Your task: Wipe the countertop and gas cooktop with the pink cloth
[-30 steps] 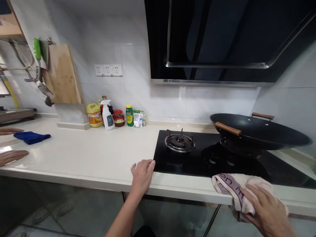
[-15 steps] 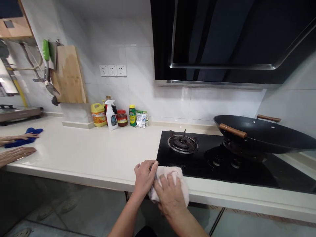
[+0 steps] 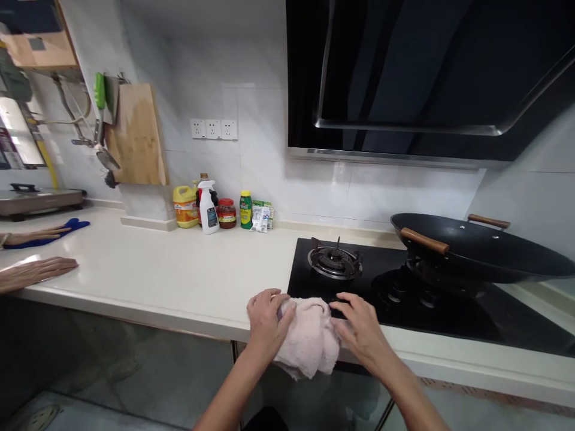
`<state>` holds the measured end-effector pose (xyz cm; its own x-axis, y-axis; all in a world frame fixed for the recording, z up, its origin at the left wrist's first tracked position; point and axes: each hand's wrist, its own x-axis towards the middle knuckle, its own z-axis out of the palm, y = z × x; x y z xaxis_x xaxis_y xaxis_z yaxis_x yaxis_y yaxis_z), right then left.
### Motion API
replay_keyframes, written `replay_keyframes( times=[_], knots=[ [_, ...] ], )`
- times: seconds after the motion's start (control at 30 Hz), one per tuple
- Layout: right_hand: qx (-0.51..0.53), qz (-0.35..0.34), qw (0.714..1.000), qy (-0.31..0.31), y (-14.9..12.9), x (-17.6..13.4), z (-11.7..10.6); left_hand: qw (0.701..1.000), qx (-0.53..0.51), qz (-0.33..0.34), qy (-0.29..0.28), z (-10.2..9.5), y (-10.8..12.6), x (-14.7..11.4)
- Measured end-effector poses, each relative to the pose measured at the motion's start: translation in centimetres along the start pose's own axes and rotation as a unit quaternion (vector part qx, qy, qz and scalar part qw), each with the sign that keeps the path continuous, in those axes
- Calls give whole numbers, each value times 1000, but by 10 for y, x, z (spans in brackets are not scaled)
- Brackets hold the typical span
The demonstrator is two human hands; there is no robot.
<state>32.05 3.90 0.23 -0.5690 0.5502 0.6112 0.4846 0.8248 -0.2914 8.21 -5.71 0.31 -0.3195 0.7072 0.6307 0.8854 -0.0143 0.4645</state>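
A pale pink cloth (image 3: 309,338) lies bunched on the front edge of the counter, by the stove's front left corner, with part of it hanging over the edge. My left hand (image 3: 268,314) grips its left side, thumb on top and fingers curled at the edge. At the cloth's right side is my right hand (image 3: 359,326), its fingers spread and slightly bent, the tips at or just touching the fabric. Right behind the cloth is the black gas stove (image 3: 309,281).
A black wok (image 3: 476,251) with wooden handles rests on the right burner. Bottles and jars, including a white spray bottle (image 3: 209,209), stand along the wall. At far left, another person's hands (image 3: 40,272) rest on the counter by a blue cloth (image 3: 74,225). A range hood (image 3: 404,78) hangs above.
My right hand has lifted off the top of the cloth and moved to its right side. The cloth is now more bunched up. The other person's near hand has slid slightly to the right.
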Motion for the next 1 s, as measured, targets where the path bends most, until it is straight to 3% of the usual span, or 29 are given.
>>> replay_keyframes(
  times=[0.1,0.2,0.33,0.43,0.53,0.6,0.77,1.0],
  knots=[
    [-73,45,996,39,47,-4,4,996,31,66,-50,2,8,-17],
    [-113,69,991,27,73,-8,16,987,66,91,-119,11,20,-29],
    [-116,54,992,11,84,-13,32,977,91,86,-170,36,44,-36],
    [-131,53,990,-8,91,-19,34,967,79,120,-212,63,68,-39],
    [-159,70,984,-38,99,-25,32,962,71,141,-222,84,87,-42],
    [-172,86,980,-52,102,-28,30,964,66,143,-215,87,90,-43],
    [-170,104,978,-57,98,-27,31,966,53,160,-197,62,66,-45],
    [-165,114,978,-53,95,-25,34,982,100,98,-127,3,-6,-46]
  ],
)
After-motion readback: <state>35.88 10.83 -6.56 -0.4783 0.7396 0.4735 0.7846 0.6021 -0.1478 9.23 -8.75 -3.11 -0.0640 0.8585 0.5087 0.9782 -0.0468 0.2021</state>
